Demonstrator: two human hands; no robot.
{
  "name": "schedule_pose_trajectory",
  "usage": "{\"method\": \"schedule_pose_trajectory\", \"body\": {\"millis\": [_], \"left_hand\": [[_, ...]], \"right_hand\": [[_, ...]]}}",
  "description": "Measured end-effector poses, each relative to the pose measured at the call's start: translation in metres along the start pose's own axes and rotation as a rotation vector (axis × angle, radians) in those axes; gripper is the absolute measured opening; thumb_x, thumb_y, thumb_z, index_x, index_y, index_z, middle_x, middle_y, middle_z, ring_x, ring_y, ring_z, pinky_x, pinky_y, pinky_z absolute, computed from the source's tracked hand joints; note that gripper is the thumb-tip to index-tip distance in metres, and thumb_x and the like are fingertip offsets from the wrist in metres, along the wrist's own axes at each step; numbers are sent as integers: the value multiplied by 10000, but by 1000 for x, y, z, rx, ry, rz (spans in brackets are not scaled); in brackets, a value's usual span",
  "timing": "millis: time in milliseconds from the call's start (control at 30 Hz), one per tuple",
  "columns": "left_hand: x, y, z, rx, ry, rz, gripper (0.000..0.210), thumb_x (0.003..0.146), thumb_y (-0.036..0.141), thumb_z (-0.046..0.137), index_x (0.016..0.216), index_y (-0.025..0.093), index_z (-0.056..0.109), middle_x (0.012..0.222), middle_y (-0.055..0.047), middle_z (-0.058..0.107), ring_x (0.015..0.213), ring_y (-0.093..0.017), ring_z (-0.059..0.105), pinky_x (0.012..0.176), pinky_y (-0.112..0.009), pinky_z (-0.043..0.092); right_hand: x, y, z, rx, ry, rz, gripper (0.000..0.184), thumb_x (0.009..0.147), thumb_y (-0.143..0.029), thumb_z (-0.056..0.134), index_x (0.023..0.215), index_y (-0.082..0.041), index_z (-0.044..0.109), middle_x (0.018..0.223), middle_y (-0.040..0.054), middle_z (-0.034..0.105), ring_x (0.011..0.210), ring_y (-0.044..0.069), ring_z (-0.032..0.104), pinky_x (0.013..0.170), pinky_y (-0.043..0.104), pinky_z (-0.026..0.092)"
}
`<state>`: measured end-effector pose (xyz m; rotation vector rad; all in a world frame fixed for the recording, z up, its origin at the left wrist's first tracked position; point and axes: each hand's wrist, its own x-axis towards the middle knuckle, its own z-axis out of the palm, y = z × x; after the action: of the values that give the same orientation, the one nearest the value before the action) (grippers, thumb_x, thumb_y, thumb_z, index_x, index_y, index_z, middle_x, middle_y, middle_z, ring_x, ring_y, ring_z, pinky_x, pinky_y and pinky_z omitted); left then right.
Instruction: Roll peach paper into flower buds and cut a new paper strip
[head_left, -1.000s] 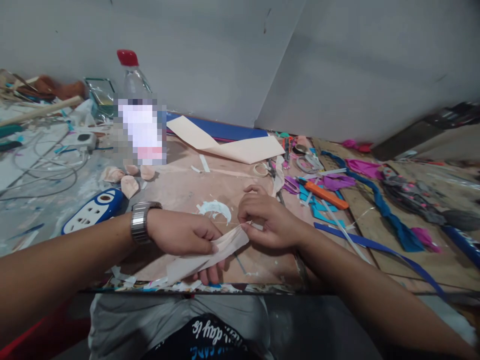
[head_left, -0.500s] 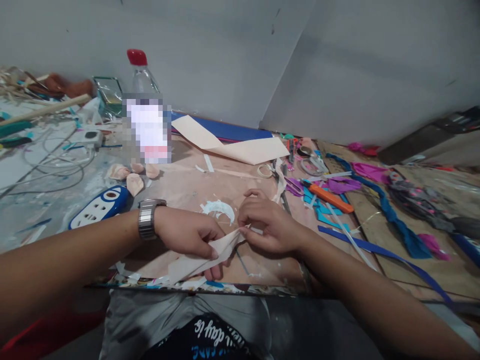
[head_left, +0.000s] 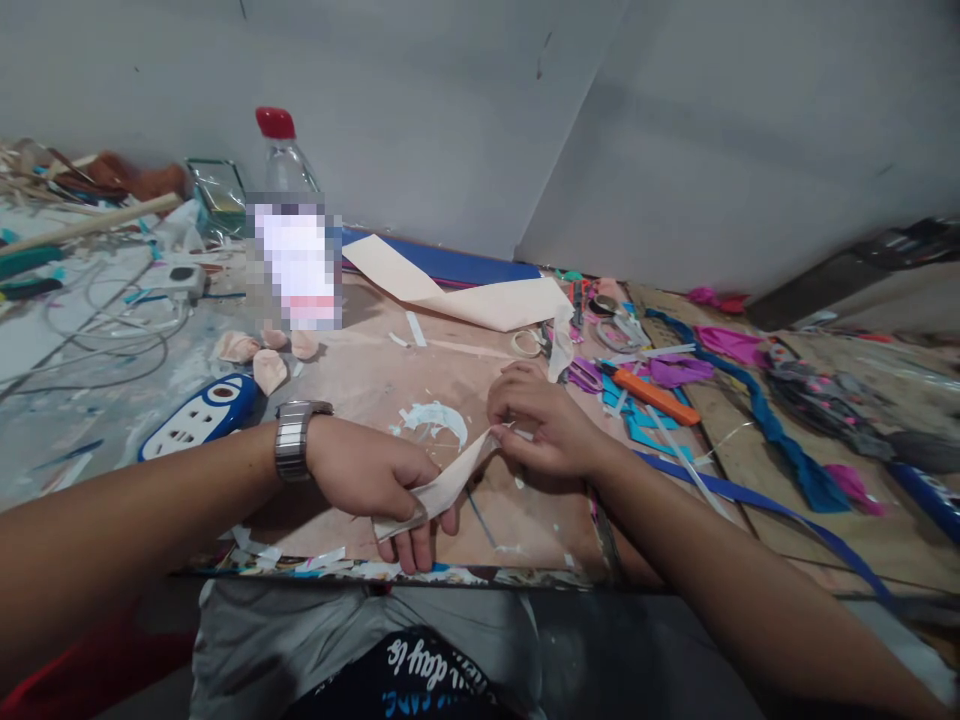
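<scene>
Paint-flecked and pinkish-brown, the broad worktable [head_left: 352, 370] fills the middle! Below its near edge, a dark garment [head_left: 367, 685] shows white lettering: "day" reads, blue letters don't come clear. At the back, a clear red-capped plastic bottle [head_left: 291, 175], label pixelated. Left hand [head_left: 367, 475]: thumb over, fingers under, pinching! Right hand [head_left: 540, 425]: thumb and forefinger nipping one end. Slanting between them over the table: a thin, narrow cream strip [head_left: 457, 478].

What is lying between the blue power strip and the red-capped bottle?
Small peach pieces lie between the power strip and the bottle, in the head view.
</scene>
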<state>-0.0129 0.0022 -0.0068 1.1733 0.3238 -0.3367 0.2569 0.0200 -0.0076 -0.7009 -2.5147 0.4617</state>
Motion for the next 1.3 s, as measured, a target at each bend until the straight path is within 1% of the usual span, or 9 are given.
{"method": "schedule_pose_trajectory", "body": {"millis": [100, 233, 300, 433, 567, 733, 867, 1033, 1300], "left_hand": [[0, 2, 1, -47, 1, 58, 157, 969, 313, 640, 1064, 222, 554, 919, -41, 758, 883, -208, 767, 841, -361, 609], [5, 2, -1, -51, 205, 111, 304, 1002, 484, 618, 1005, 193, 532, 933, -69, 739, 855, -195, 750, 805, -336, 600], [8, 2, -1, -10, 309, 113, 329, 1011, 503, 596, 1007, 182, 523, 957, -78, 731, 840, -182, 739, 772, -310, 591], [11, 1, -1, 114, 428, 121, 382, 1019, 533, 556, 1031, 151, 574, 982, -89, 707, 847, -179, 726, 720, -273, 573], [13, 0, 0, 195, 487, 98, 473, 1038, 578, 470, 1009, 133, 628, 974, -118, 720, 845, -184, 727, 707, -271, 586], [14, 3, 5, 167, 530, 128, 430, 1061, 517, 448, 996, 136, 636, 1058, -140, 746, 852, -167, 734, 740, -272, 603], [15, 6, 6, 103, 509, 102, 295, 1074, 356, 435, 1020, 139, 628, 1016, -130, 768, 840, -156, 745, 716, -253, 594], [15, 3, 0, 16, 382, 123, 146, 963, 149, 489, 965, 137, 634, 962, -112, 777, 818, -149, 753, 742, -253, 600], [13, -1, -6, -99, 257, 140, 188, 877, 92, 483, 997, 150, 617, 841, -88, 778, 764, -175, 762, 770, -314, 624]], "right_hand": [[1, 1, 2, -9, 23, 19, 98, 921, -235, 607, 825, -217, 611, 798, 48, 661, 864, 237, 603, 910, 444, 416], [2, -8, 10, 15, 41, 31, 75, 937, -238, 635, 870, -208, 654, 825, 54, 683, 865, 232, 618, 898, 443, 427], [3, -13, 16, 19, 47, 35, 69, 950, -245, 644, 900, -207, 673, 846, 59, 695, 870, 230, 627, 902, 447, 431], [3, -22, 21, 33, 40, 8, 79, 979, -245, 632, 932, -213, 687, 856, 51, 711, 866, 221, 637, 943, 468, 427], [4, -26, 21, 47, 37, 25, 69, 978, -240, 641, 942, -223, 698, 850, 38, 724, 862, 219, 645, 963, 481, 430], [3, -27, 22, 53, 72, 17, 42, 965, -227, 655, 962, -229, 698, 852, 27, 731, 850, 213, 647, 947, 467, 436], [3, -26, 23, 43, 94, -10, 42, 960, -207, 664, 962, -223, 703, 843, 23, 734, 845, 205, 656, 963, 469, 424], [2, -26, 23, 58, 83, -25, 95, 953, -192, 645, 995, -242, 715, 853, 17, 739, 843, 203, 666, 980, 474, 423], [0, -28, 21, 60, 65, -50, 153, 940, -144, 635, 1014, -243, 726, 896, 9, 766, 864, 177, 713, 1075, 483, 380]]}}
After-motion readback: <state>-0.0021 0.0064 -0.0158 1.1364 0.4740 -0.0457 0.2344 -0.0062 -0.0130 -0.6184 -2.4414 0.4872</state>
